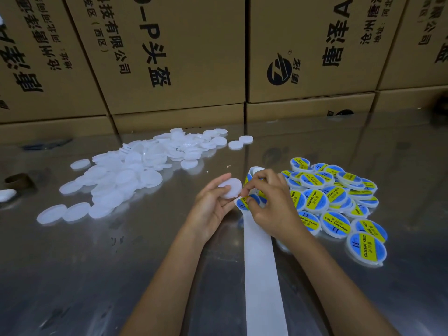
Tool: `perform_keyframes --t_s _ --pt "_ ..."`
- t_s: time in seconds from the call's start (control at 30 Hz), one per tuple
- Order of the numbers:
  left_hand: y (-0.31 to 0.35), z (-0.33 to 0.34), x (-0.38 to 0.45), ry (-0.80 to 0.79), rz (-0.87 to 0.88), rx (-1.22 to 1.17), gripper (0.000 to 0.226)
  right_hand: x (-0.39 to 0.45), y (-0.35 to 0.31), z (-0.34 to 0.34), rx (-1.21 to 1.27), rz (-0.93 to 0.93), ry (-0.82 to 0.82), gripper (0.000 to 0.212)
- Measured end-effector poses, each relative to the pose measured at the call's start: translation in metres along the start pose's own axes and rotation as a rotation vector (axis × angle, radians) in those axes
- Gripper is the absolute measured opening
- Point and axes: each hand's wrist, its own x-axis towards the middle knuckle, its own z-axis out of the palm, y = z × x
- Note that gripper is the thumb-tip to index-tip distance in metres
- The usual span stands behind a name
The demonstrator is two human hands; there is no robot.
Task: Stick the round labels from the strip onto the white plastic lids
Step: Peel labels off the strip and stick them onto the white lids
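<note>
My left hand (210,205) holds a bare white plastic lid (231,188) between thumb and fingers, above the table's middle. Right beside it, my right hand (271,202) pinches a round blue-and-yellow label (243,203) at the strip's bend. The white backing strip (260,267) runs from my hands down to the bottom edge, and its labelled part curls up behind my right fingers. A heap of bare white lids (126,175) lies to the left. Labelled lids (339,202) are piled to the right.
The table is shiny metal (121,263). Stacked brown cardboard boxes (169,57) with black print wall off the far side. A dark ring-shaped object (18,181) and a white scrap (6,195) sit at the left edge.
</note>
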Motion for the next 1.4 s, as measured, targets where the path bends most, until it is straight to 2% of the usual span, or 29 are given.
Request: perform_keyframes --t_s 0.1,0.23,0.33,0.5,0.63,0.73,0.83,0.93,1.4 --pt "-0.002 0.001 -0.001 -0.003 0.024 0.121 0.035 0.0 -0.005 -0.001 0.175 0.051 -0.034 0.02" --pt "-0.004 0.004 -0.003 -0.012 0.067 0.246 0.037 0.004 -0.009 -0.008 0.481 0.273 -0.044 0.024" --pt "-0.005 0.006 -0.004 0.031 0.11 0.366 0.038 0.006 -0.009 -0.008 0.632 0.353 -0.007 0.021" --pt "-0.004 0.008 -0.007 -0.003 0.182 0.45 0.036 0.007 -0.008 -0.012 0.759 0.429 0.095 0.016" --pt "0.002 0.009 -0.008 0.051 0.365 0.64 0.043 0.009 -0.007 -0.014 0.827 0.472 0.112 0.021" --pt "0.006 0.01 -0.009 0.069 0.307 0.478 0.041 0.009 -0.008 -0.014 0.817 0.464 0.096 0.027" --pt "0.006 0.015 -0.011 -0.01 0.151 0.243 0.04 0.009 -0.008 -0.011 0.77 0.421 0.087 0.03" --pt "0.004 0.019 -0.012 -0.092 0.07 0.111 0.041 0.007 -0.01 -0.009 0.688 0.341 0.078 0.033" --pt "0.005 0.026 -0.016 -0.182 0.03 0.056 0.038 0.005 -0.011 -0.006 0.525 0.269 0.104 0.035"
